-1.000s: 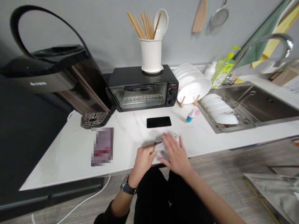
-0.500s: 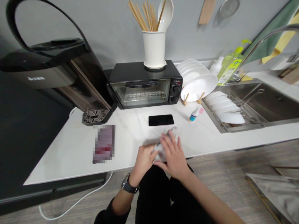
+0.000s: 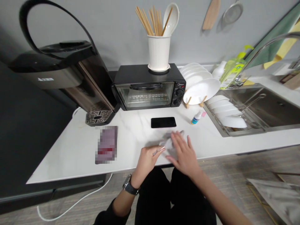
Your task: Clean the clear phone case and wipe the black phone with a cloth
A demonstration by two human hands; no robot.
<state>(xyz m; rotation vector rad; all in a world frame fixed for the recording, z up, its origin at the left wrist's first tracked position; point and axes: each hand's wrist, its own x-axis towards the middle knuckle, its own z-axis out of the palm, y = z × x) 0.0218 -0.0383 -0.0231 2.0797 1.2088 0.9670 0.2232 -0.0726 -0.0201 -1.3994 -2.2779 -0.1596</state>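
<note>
My left hand (image 3: pixel 147 161), with a watch on its wrist, pinches the near left end of a pale grey cloth (image 3: pixel 168 139) at the front edge of the white counter (image 3: pixel 70 156). My right hand (image 3: pixel 183 153) lies flat on the cloth with its fingers spread, covering most of it. A thin dark object shows at my left fingertips; what it is I cannot make out. A black phone (image 3: pixel 163 122) lies face up just beyond the cloth.
A black toaster oven (image 3: pixel 147 89) carries a white utensil holder (image 3: pixel 159 52). A large dark appliance (image 3: pixel 67 75) stands at left. White plates (image 3: pixel 199 86), a small bottle (image 3: pixel 196 117), a sink (image 3: pixel 264 104) with bowls at right. A blurred flat item (image 3: pixel 106 144) lies left.
My right hand has slid back and forth over the cloth, now a little further right and flatter. My left hand kept its pinch. The view shifted slightly.
</note>
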